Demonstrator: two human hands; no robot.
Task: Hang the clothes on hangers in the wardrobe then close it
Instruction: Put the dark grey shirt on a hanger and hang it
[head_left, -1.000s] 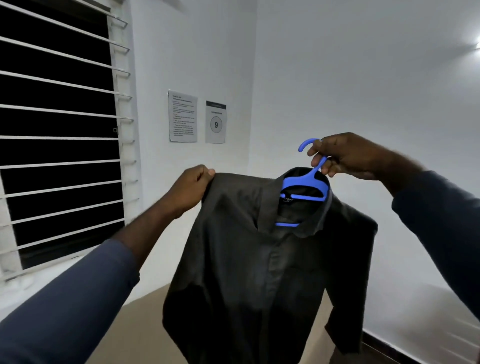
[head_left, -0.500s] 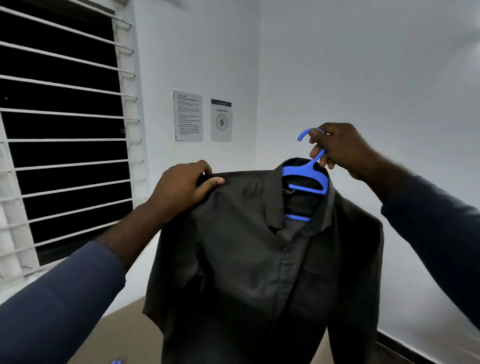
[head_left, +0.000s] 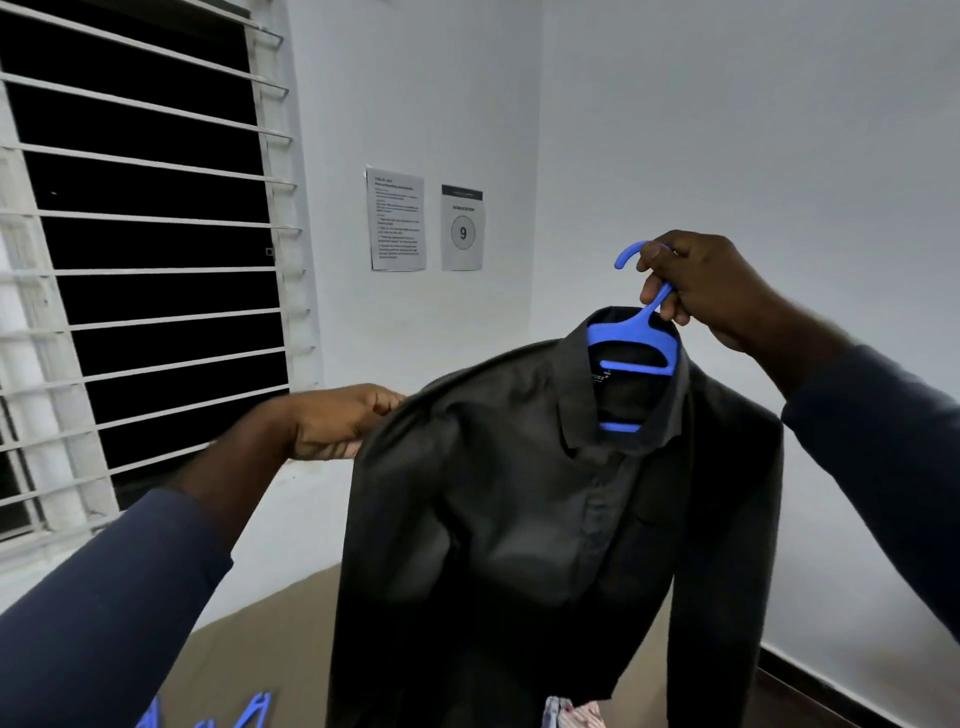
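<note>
Near room corner: white walls (head_left: 727, 130), barred window (head_left: 156, 260), brown floor (head_left: 260, 639).
Hands: right hand (head_left: 711, 286) grips blue hanger (head_left: 634, 338); left hand (head_left: 337, 421) pinches dark shirt (head_left: 519, 493) shoulder.
Cut off: spare hangers (head_left: 249, 709), bottom edge.

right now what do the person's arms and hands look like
Both arms wear dark navy long sleeves, the left sleeve and right sleeve ending short of the wrists. The left hand and right hand are bare: no gloves, rings or watch visible.
</note>
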